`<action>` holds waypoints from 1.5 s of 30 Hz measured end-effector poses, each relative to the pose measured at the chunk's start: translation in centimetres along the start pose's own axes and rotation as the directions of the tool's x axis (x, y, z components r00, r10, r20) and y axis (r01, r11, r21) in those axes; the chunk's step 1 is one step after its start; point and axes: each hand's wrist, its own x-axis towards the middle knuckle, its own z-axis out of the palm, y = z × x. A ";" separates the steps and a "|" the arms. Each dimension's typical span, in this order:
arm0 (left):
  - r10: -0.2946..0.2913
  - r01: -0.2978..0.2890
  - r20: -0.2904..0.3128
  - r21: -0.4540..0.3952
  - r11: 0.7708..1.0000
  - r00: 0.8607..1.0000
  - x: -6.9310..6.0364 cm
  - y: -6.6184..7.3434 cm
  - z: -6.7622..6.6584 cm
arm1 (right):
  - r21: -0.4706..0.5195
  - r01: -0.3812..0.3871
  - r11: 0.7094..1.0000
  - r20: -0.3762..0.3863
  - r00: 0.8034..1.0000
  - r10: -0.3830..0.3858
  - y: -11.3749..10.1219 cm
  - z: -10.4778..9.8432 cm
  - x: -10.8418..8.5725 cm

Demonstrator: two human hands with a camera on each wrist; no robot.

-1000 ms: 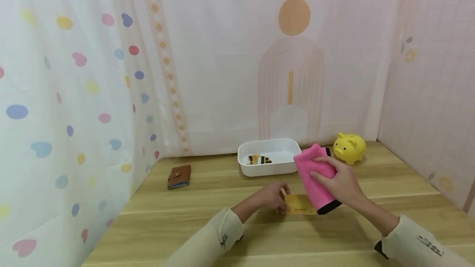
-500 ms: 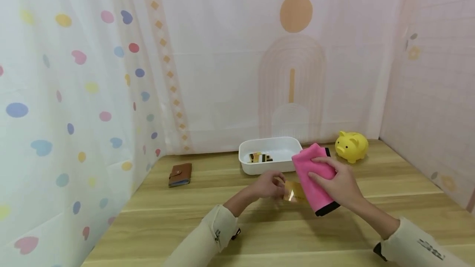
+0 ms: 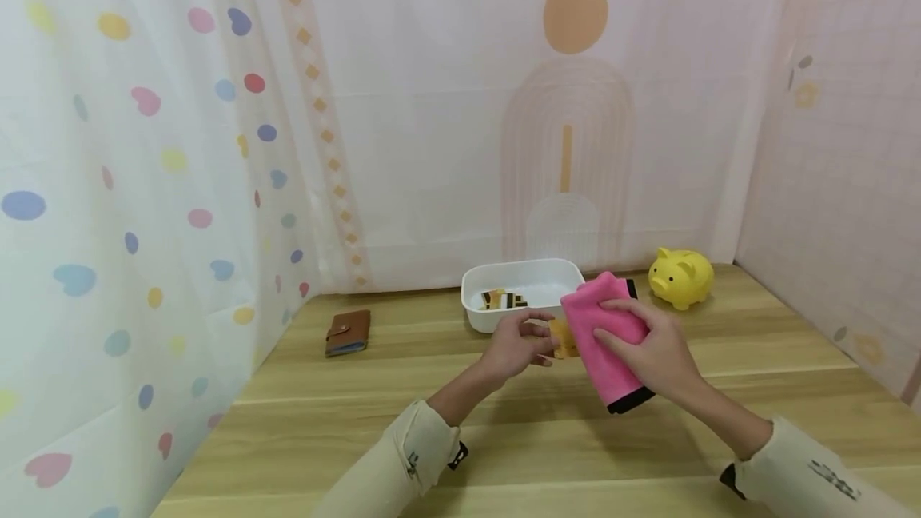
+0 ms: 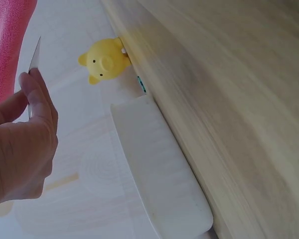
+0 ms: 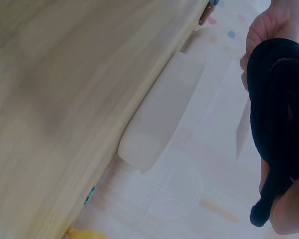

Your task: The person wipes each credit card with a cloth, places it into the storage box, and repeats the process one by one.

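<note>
Between thumb and fingers, my left hand [image 3: 516, 348] pinches a gold card [image 3: 564, 339] above the table. The left wrist view shows that card [image 4: 35, 57] nearly edge-on, its tip past the fingertips. My right hand [image 3: 663, 352] grips a folded pink cloth [image 3: 610, 374] with black edging, the thumb and fingers on its near face. In the head view the cloth hides the right part of the card, and whether they touch I cannot tell. The rolled dark end of the cloth [image 5: 274, 109] fills much of the right wrist view's right side.
Behind the hands stands a white bin [image 3: 557, 288] with several gold, black and white cards [image 3: 502, 300] in it. A yellow piggy bank [image 3: 680, 278] is at the back right. On the left of the wooden table [image 3: 302, 422] lies a brown snap wallet [image 3: 348, 332].
My left hand has lifted the gold card up and away from the tabletop, bringing it behind the cloth. The right hand with the cloth has stayed nearly in place.
</note>
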 end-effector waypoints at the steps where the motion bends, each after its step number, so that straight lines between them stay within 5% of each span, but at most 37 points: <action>1: 0.001 -0.001 -0.012 -0.011 1.000 1.000 -0.1 0.0 0.0 | -0.003 0.003 1.000 0.003 1.000 -0.003 0.0 0.0 0.0; 13: 0.037 -0.039 -0.029 -0.077 0.996 0.999 -0.2 0.1 0.4 | -0.012 -0.001 1.000 0.031 1.000 0.001 0.1 0.9 -0.3; 30: 0.120 -0.120 -0.007 -0.099 0.988 0.993 -0.5 0.3 0.5 | -0.105 0.173 0.979 -0.015 0.984 -0.175 0.0 2.1 0.2; 45: 0.168 -0.169 -0.026 -0.050 0.984 0.985 -0.6 0.2 0.5 | -0.131 0.122 0.984 -0.011 0.992 -0.125 0.4 1.6 0.2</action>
